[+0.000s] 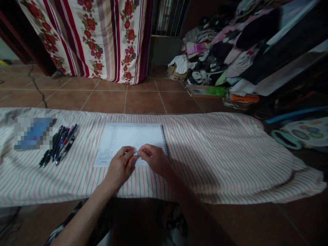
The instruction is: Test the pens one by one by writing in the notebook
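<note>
A spiral-bound notebook [138,131] lies on the striped cloth, its wire binding on the right side. Printed text and lines run along its left part. Over the lower half of the page, my left hand [122,165] and my right hand [153,158] meet fingertip to fingertip. Both are closed in a pinch around something small and pale, too small to name and mostly covered by the fingers. To the left of the notebook, several pens [60,143] lie in a loose bunch, dark ones mostly, with some purple and red.
A pixelated blue item [34,133] lies left of the pens. Striped cloth [217,153] covers the long low table. Beyond it are a tiled floor [107,95], a floral curtain [102,37], a heap of clothes [220,48], and a coloured plastic item [304,131] at right.
</note>
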A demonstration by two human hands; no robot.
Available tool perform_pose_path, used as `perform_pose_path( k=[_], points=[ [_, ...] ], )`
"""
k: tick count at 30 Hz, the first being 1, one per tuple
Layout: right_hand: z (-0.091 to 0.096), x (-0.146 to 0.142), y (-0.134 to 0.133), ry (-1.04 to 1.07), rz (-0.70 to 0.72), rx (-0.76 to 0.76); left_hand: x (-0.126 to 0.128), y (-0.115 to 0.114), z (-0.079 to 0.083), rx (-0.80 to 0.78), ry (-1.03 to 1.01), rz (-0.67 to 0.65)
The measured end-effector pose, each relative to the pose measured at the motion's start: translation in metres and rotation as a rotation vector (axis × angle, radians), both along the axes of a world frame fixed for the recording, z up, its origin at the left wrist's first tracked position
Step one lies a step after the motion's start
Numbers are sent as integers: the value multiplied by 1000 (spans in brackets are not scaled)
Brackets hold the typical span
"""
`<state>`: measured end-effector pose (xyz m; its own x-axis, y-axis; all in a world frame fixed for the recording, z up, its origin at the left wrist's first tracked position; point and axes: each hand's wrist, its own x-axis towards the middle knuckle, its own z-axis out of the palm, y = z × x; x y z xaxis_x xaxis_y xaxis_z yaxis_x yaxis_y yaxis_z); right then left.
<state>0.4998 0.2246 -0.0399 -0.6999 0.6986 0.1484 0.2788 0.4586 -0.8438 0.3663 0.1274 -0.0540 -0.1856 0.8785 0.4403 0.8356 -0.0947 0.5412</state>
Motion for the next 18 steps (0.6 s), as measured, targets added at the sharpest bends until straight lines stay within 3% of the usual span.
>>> perform_pose_path(
  k=[7, 14, 18],
  points=[
    [-1, -6, -4, -240, -122, 324, 6, -2, 1, 40, 178, 42],
    [-2, -7, -5, -352, -183, 367, 13, -3, 2, 56, 246, 25],
    [4, -7, -7, -348, -191, 286, 14, -3, 0, 42, 129, 24]
  ],
)
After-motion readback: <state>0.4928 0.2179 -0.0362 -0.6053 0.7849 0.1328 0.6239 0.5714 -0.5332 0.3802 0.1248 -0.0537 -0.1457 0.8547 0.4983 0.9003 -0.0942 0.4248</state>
